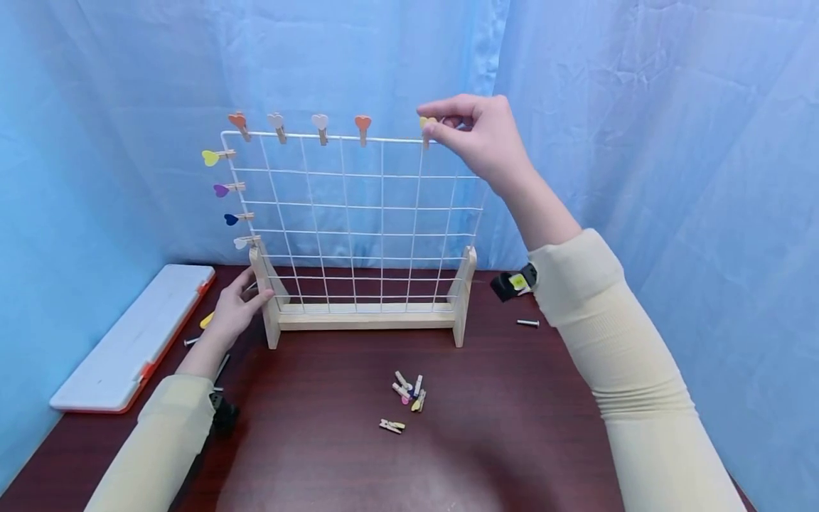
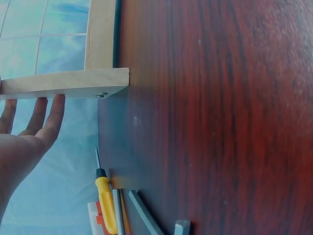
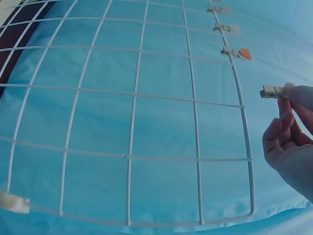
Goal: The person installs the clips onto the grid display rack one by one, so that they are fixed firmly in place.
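A white wire grid [image 1: 382, 206] stands upright in a wooden stand [image 1: 367, 320]. My right hand [image 1: 486, 135] pinches a wooden clothespin [image 3: 272, 92] with a yellow heart, just above the grid's top wire; the right wrist view shows a gap between its tip and the wire. At the lower left, my left hand [image 1: 238, 306] grips the stand's left upright [image 2: 73, 83], its fingers against the outer face. Several heart clothespins are clipped on: an orange one [image 1: 362, 126] nearest the right hand along the top, and others such as a purple one [image 1: 222, 190] down the left side.
Several loose clothespins [image 1: 409, 391] lie on the dark table [image 1: 320, 455] before the stand. A white case with orange edging [image 1: 137, 334] is at the left, near a yellow screwdriver [image 2: 105, 200] and metal rods. A bolt [image 1: 527, 323] lies at the right. Blue curtains hang behind.
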{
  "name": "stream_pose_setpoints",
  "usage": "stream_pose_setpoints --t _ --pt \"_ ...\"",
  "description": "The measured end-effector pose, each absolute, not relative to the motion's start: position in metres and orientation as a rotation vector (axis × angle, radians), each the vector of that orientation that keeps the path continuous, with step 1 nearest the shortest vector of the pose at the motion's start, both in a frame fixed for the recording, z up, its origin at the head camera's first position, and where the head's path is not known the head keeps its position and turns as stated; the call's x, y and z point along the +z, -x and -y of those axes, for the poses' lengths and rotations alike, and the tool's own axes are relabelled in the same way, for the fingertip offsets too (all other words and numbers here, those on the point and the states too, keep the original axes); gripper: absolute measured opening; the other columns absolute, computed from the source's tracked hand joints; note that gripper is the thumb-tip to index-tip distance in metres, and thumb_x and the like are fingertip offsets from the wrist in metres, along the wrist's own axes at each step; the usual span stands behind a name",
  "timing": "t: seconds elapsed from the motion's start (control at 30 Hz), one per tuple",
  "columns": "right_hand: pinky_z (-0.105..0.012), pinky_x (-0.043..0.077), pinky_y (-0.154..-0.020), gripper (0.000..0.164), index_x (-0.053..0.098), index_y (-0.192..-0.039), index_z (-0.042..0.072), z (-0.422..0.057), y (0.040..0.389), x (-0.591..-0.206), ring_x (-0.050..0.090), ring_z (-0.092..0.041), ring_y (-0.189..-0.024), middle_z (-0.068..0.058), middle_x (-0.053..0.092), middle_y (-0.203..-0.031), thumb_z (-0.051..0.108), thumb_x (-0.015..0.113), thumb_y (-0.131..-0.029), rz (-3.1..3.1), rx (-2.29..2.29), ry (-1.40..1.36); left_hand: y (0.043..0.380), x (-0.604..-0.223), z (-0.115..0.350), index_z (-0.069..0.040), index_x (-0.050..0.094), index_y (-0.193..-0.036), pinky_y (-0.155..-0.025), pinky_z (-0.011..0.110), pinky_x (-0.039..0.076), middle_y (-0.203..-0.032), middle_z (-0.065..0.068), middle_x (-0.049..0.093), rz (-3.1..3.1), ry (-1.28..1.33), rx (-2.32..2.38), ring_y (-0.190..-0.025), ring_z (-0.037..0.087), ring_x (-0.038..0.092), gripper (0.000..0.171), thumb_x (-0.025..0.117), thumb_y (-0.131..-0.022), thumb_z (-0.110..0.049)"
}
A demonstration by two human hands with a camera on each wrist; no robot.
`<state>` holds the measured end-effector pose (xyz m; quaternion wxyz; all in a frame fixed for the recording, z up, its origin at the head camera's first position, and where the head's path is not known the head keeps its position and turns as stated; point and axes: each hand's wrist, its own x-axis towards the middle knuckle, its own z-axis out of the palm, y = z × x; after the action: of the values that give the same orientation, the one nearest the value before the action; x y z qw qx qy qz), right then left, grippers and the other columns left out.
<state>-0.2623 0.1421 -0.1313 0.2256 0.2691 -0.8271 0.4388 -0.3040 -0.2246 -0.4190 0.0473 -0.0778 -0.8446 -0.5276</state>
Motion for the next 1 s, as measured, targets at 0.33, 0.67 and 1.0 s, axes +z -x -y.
stream_pose_setpoints --t 0.33,0.67,1.0 --pt "-0.023 0.026 -0.051 0.021 0.069 -0.097 0.002 -0.128 0.288 -0.128 0.031 -0.013 -0.052 0.000 0.054 -0.060 0.016 0.065 -0.081 2.310 1.305 -0.636 0.305 -0.422 0.227 -0.021 0.013 -0.144 -0.093 0.058 0.033 -0.145 0.018 0.022 2.568 0.259 -1.598 -0.125 0.044 0.030 0.070 0.054 -0.088 -0.032" --pt "-0.025 0.022 -0.049 0.022 0.071 -0.096 0.011 -0.128 0.310 -0.138 0.023 -0.014 -0.050 -0.001 0.044 -0.056 0.024 0.065 -0.080 2.372 1.223 -0.603 0.304 -0.420 0.225 -0.016 0.015 -0.144 -0.094 0.057 0.032 -0.144 0.019 0.024 2.563 0.256 -1.619 -0.124 0.044 0.030 0.071 0.054 -0.087 -0.034" --pt "-0.022 0.041 -0.065 0.028 0.067 -0.107 0.017 -0.133 0.303 -0.139 0.049 -0.013 -0.077 -0.001 0.064 -0.100 0.028 0.064 -0.081 2.364 1.145 -0.687 0.306 -0.419 0.224 -0.016 0.015 -0.143 -0.093 0.057 0.033 -0.144 0.019 0.024 2.549 0.255 -1.635 -0.124 0.044 0.031 0.072 0.054 -0.086 -0.037"
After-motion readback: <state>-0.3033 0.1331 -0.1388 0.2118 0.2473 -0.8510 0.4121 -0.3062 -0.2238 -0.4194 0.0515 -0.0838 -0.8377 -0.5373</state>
